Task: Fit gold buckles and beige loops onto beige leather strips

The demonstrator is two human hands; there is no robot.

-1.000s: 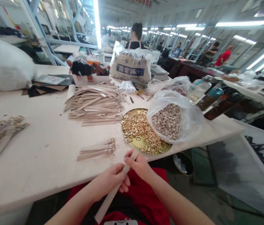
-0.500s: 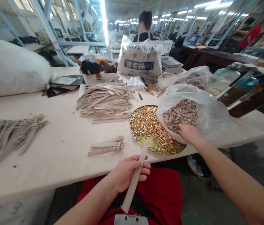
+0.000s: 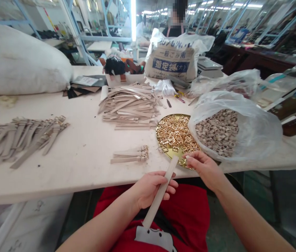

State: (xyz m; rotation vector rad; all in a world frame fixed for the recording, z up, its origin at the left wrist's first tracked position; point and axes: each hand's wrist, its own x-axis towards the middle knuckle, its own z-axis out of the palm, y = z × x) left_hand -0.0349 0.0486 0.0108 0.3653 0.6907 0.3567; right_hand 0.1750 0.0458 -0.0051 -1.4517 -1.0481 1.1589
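My left hand [image 3: 156,189] holds a beige strap [image 3: 161,191] between thumb and fingers, above my lap, its upper end angled toward the tray. My right hand [image 3: 203,168] pinches a small beige loop [image 3: 187,157] between thumb and fingertips, just over the near edge of a round gold tray [image 3: 169,154]. Many gold buckles [image 3: 175,131] lie heaped on that tray. Right of it, an open clear plastic bag [image 3: 258,122] is filled with beige loops [image 3: 217,131]. A few straps with buckles [image 3: 129,155] lie left of the tray.
A pile of loose beige straps [image 3: 131,108] lies farther back on the white table [image 3: 85,175]. At the left are many buckled straps [image 3: 29,136] and a big white sack [image 3: 22,63]. A printed bag [image 3: 171,57] stands at the back, before a person [image 3: 175,31].
My right hand has come out of the loop bag and moved left, close to the strap's upper end, with a loop in its fingers. My left hand still holds the strap. The view has shifted.
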